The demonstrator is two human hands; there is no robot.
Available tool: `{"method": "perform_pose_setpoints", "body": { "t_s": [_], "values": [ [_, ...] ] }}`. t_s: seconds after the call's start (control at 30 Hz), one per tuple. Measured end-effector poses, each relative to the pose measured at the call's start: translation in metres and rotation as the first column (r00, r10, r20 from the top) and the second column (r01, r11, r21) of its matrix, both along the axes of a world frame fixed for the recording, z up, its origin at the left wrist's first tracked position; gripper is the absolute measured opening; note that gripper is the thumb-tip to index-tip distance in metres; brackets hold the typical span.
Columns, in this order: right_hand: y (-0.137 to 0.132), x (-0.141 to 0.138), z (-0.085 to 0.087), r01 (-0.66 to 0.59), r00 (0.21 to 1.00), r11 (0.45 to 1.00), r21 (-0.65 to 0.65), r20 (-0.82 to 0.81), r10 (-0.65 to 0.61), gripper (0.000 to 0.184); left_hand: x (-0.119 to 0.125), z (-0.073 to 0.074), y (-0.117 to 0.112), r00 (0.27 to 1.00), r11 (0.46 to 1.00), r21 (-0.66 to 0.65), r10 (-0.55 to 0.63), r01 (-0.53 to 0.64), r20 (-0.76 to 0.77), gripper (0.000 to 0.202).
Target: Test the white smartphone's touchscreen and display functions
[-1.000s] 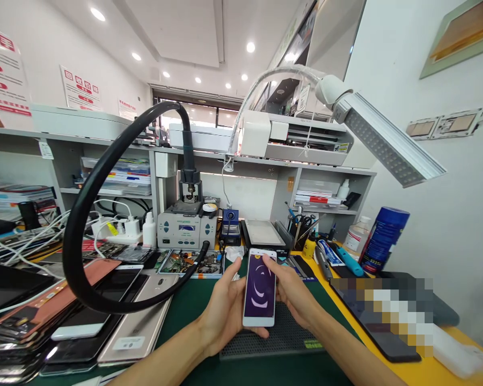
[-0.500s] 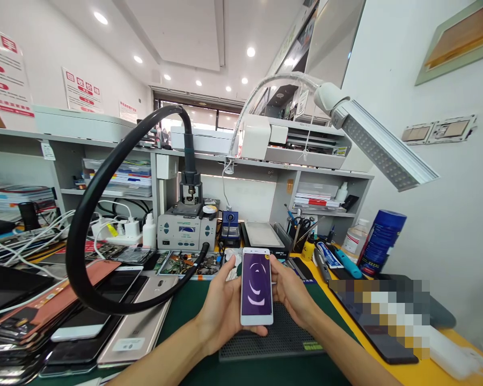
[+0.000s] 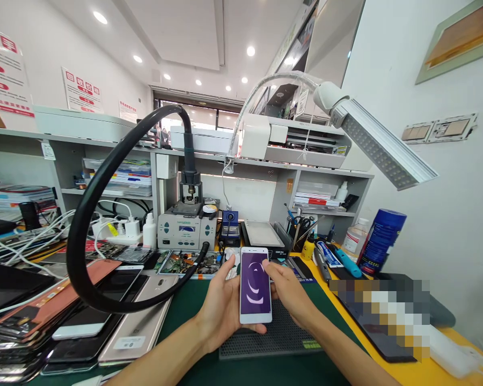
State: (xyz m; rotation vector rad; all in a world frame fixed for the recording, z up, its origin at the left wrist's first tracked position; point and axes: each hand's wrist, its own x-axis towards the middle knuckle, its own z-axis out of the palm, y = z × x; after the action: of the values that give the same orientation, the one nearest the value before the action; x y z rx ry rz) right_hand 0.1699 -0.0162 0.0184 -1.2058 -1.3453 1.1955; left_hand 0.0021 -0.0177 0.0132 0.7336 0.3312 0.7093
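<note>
A white smartphone [image 3: 256, 317] stands nearly upright in front of me, its lit screen purple with white curved shapes. My left hand [image 3: 221, 305] cradles it from the left and from behind, with fingertips showing below the lower edge. From the right, my right hand [image 3: 285, 287] grips the side of the phone, and its thumb lies over the upper right of the screen. The right fingers behind the phone are mostly hidden. Under the hands lies a dark perforated mat [image 3: 265, 348] on a green work surface [image 3: 193, 321].
A black hose [image 3: 78, 225] loops from a hot-air station [image 3: 187, 230] on the left. Stacked phones [image 3: 116, 321] lie beside my left forearm. A tray of circuit boards [image 3: 185, 262] sits behind. A blue can [image 3: 382, 241] stands at right, and a lamp [image 3: 386, 142] hangs above.
My right thumb has moved from the phone's right edge onto the upper right of the screen, covering the small yellow mark there. The phone has shifted very slightly left.
</note>
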Motion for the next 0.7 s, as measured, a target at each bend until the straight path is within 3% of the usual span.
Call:
{"method": "perform_pose_setpoints", "body": {
  "t_s": [0.17,0.37,0.57,0.7],
  "values": [
    [-0.001,0.001,0.000,-0.010,1.000,1.000,0.016,0.020,0.009,0.041,0.000,0.001,0.001,1.000,1.000,0.008,-0.002,0.002,-0.006,0.072],
    [-0.002,0.002,0.001,-0.123,0.992,0.989,0.086,0.049,0.119,0.030,-0.001,-0.003,0.005,1.000,1.000,0.013,-0.007,0.007,-0.003,0.069],
    [-0.006,-0.001,-0.007,-0.215,0.973,0.967,0.140,0.122,0.198,0.053,-0.002,-0.005,0.007,1.000,1.000,-0.004,0.002,-0.002,-0.019,0.069],
    [-0.009,-0.002,-0.011,-0.213,0.968,0.967,0.137,0.161,0.191,0.056,-0.002,-0.004,0.007,0.999,0.999,-0.040,0.025,-0.026,-0.028,0.067]
  ]
}}
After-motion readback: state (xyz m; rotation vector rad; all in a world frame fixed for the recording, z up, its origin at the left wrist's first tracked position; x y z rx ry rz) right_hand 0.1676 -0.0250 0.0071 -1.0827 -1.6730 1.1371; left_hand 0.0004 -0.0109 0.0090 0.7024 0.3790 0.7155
